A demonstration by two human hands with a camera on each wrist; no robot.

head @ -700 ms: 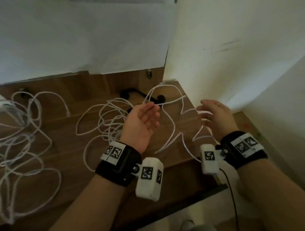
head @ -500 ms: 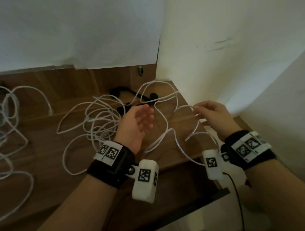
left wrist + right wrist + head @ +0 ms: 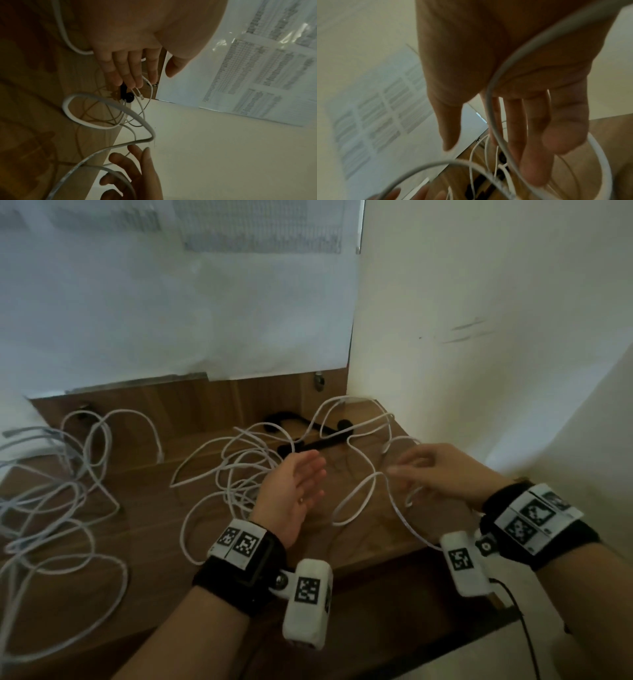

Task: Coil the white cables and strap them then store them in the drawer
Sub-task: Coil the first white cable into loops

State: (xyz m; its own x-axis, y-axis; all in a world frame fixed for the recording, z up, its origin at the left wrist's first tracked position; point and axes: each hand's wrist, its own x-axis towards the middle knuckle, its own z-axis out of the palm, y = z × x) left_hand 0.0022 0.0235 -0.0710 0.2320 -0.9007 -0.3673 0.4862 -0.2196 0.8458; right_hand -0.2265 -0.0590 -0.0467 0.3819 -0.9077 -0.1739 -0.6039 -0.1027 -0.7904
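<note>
Now left hand (image 3: 297, 487) flat, empty; right hand (image 3: 442, 474) among white cable (image 3: 356, 494) loops.

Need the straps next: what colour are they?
Black straps, behind the white cables; head view shows them best.

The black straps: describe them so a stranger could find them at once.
Start at the back right corner of the wooden desk, where the side wall meets the papers. The black straps lie flat there, beyond the left hand, partly under loops of white cable. They are the only dark, flat bands among round white cords.
</note>
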